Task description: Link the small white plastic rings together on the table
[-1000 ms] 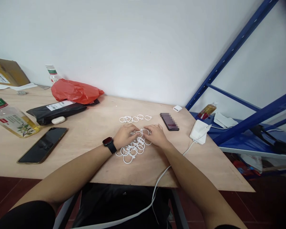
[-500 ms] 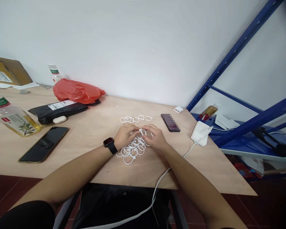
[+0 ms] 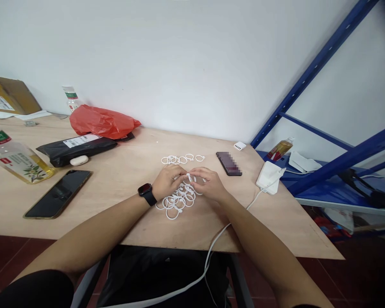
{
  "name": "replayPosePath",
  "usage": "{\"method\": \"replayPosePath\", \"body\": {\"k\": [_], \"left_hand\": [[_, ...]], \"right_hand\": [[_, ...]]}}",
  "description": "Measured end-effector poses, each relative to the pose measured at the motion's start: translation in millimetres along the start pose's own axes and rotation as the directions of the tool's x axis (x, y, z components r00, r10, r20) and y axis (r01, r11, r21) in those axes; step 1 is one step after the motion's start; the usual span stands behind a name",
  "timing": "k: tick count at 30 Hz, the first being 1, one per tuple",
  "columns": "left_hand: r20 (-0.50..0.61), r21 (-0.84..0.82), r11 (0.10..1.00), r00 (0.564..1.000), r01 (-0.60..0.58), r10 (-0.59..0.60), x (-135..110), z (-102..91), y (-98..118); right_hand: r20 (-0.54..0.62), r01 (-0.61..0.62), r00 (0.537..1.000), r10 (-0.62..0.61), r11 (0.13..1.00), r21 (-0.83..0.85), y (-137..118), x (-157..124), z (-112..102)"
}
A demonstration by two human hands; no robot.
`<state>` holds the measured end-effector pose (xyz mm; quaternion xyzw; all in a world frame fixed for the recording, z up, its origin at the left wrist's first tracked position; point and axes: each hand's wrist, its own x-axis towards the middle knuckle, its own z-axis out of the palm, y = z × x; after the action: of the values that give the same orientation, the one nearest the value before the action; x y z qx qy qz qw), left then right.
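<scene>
White wall (image 3: pixel 179 64) is seen behind a wooden bench (image 3: pixel 291 235), flanked at right by blue metal shelving (image 3: pixel 314 72). At left, a red plastic bag (image 3: pixel 102 122) is rested partly over a black parcel (image 3: pixel 73 152), and a dark phone (image 3: pixel 57 194) is placed nearer the front edge. Left hand (image 3: pixel 168 183) and right hand (image 3: pixel 210 184) are held close together above a pile of white rings (image 3: pixel 179 200); beyond it, a smaller cluster (image 3: pixel 179 159) is laid out. One ring (image 3: pixel 188 175) is pinched at its knob by the left fingers, its loop being gripped between right thumb and forefinger.
</scene>
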<state>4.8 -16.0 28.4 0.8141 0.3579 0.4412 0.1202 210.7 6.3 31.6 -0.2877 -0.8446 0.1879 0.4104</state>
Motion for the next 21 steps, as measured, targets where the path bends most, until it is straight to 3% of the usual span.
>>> {"method": "replayPosePath", "body": {"k": [5,11,16,21], "left_hand": [[0.013,-0.018,1.000,1.000,-0.008,0.008,0,0.8,-1],[0.005,0.031,0.997,0.997,0.076,-0.076,-2,6.3,-9],[0.043,0.111,0.985,0.989,0.135,-0.141,-6,10.6,-15],[0.172,0.174,0.974,0.969,0.148,-0.178,-5,11.5,-14]], "right_hand": [[-0.006,0.022,1.000,-0.022,1.000,0.000,1,-1,0],[0.040,0.009,0.999,-0.004,0.992,-0.124,9,-1,2],[0.148,-0.093,0.980,0.136,0.960,-0.264,16,2,3],[0.097,-0.236,0.956,0.276,0.923,-0.304,23,1,-3]]}}
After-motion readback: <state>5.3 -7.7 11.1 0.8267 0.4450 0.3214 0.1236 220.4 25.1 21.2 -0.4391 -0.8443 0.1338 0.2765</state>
